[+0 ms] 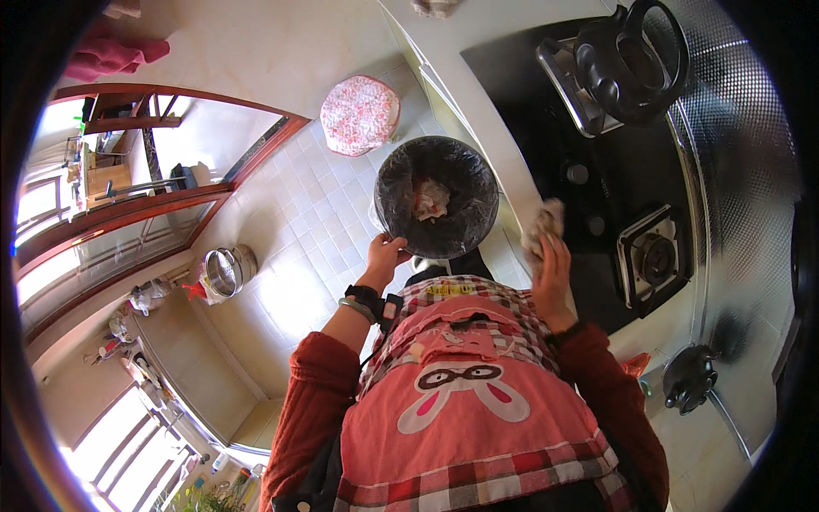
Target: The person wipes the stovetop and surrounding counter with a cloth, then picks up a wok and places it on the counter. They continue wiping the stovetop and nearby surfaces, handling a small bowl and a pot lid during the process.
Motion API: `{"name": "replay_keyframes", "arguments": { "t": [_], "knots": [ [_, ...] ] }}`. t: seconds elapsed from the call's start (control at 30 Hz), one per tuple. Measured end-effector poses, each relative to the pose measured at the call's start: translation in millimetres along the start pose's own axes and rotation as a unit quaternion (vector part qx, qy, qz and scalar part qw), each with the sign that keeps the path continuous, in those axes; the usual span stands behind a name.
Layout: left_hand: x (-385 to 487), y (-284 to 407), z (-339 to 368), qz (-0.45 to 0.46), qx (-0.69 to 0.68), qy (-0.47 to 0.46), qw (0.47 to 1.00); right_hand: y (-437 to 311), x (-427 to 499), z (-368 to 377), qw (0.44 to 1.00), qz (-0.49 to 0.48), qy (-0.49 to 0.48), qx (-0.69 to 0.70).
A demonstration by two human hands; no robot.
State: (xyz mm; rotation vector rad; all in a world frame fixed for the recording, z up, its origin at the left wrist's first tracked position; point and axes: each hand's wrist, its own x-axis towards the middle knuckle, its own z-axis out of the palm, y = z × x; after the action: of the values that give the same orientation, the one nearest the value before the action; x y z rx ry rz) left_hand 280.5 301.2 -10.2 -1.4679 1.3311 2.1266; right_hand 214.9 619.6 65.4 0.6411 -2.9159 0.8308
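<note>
My left hand [384, 253] grips the near left rim of a round trash bin [467, 224] lined with a dark plastic bag. Crumpled waste [430, 199] lies at the bottom of the bin. The bin is in front of my apron [473, 397], close beside the counter. On the right, my right hand [553, 272] holds a bunched, greyish cloth [544, 227] at the counter's front edge, next to the black gas stove [576, 205]. The cloth is slightly blurred, and part of it is hidden by my fingers.
A black kettle [630, 64] stands on the far burner; the near burner [656, 257] shows its grate. Beyond the bin is a round stool with a floral cover [360, 115]. Metal pots [230, 272] stand to the left, near cabinets [192, 358]. A wood-framed glass door [128, 205] is at the upper left.
</note>
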Motion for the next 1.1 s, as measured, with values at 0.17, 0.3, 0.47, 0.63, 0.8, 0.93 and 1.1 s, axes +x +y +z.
{"name": "replay_keyframes", "arguments": {
  "t": [0.17,0.3,0.47,0.63,0.8,0.93,1.1],
  "knots": [
    [16,17,-3,-0.003,0.007,-0.020,1.000,15,-16,11,0.994,0.000,-0.059,-0.092],
    [30,34,-8,-0.015,0.048,-0.035,0.998,-6,66,61,0.999,0.013,0.019,-0.041],
    [48,64,-20,-0.033,0.095,-0.055,0.993,-34,95,56,0.991,0.052,0.061,0.109],
    [61,81,-31,-0.052,0.159,-0.079,0.983,-31,-24,2,0.968,0.219,0.118,0.036],
    [69,91,-32,-0.061,0.162,-0.089,0.981,-21,-89,36,0.937,0.310,0.099,-0.132],
    [75,96,-33,-0.066,0.156,-0.107,0.980,-21,-60,72,0.929,0.308,0.130,-0.158],
    [85,97,-32,-0.058,0.165,-0.104,0.979,-32,38,89,0.964,0.205,0.148,-0.084]
  ]
}}
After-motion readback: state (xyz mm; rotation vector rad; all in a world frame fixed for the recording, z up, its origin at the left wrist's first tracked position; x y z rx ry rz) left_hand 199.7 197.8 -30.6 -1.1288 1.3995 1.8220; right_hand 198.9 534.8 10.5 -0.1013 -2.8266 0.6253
